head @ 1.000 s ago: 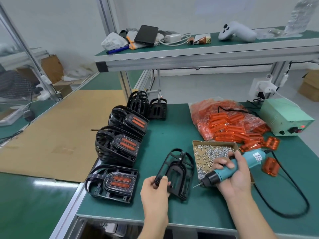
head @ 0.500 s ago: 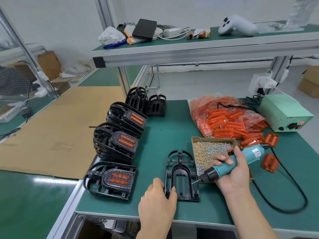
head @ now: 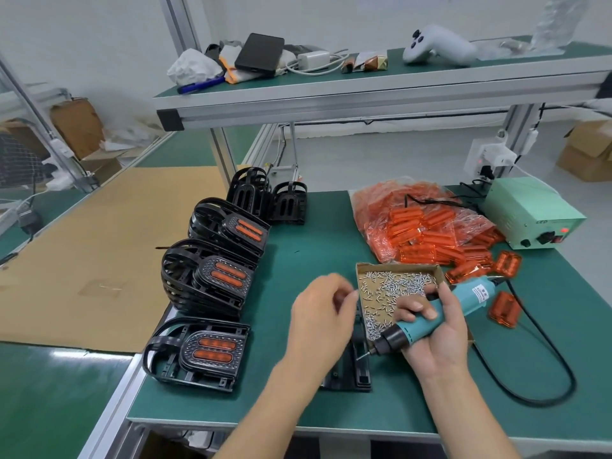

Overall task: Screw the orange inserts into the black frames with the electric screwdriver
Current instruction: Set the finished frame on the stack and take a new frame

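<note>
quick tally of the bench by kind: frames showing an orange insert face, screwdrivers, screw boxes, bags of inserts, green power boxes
frames showing an orange insert face: 3
screwdriver: 1
screw box: 1
bag of inserts: 1
green power box: 1
total: 7

- A small assembly workshop is indicated by the green-matted workbench (head: 298, 402) with an aluminium-profile shelf (head: 364, 97) overhead.
- Just beyond the right hand (head: 433, 329), a tray of screws (head: 394, 286) and bagged orange inserts (head: 420, 223) are seen.
- Left of the left hand (head: 318, 323), finished black frames (head: 205, 279) are stacked.
</note>
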### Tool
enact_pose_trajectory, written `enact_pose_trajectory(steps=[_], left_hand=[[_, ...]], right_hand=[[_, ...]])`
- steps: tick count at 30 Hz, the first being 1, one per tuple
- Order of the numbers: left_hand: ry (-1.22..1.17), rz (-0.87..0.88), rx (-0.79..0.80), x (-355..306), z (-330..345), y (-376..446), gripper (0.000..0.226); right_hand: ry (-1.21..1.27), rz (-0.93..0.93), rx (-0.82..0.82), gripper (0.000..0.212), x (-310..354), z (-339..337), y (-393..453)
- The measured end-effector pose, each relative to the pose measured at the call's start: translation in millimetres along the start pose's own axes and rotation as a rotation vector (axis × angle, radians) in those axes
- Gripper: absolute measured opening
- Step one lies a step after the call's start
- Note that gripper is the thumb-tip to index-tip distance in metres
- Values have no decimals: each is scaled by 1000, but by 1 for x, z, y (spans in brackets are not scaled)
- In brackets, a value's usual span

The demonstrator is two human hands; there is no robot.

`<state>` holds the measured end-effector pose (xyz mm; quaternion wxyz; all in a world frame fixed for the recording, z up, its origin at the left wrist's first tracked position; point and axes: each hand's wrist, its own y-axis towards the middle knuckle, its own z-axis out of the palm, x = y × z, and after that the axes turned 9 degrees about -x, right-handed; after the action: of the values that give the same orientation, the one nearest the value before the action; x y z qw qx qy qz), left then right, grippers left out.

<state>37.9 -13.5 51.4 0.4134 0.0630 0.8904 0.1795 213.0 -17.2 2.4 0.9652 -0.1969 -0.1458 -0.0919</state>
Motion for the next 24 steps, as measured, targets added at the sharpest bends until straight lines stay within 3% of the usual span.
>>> enact_pose_trajectory(steps=[5,12,17,24], left_hand=[[116,376,212,-45,67,87,5],[414,489,530,-41,143,127,38],[422,412,479,-31,155,123,31],[505,459,439,-35,156,129,27]], right_hand=[[9,12,-32,17,0,4,-1],[10,13,-45,16,0,1,0],[3,8,-52,18,0,0,2],[13,22,-59,18,0,-1,3]])
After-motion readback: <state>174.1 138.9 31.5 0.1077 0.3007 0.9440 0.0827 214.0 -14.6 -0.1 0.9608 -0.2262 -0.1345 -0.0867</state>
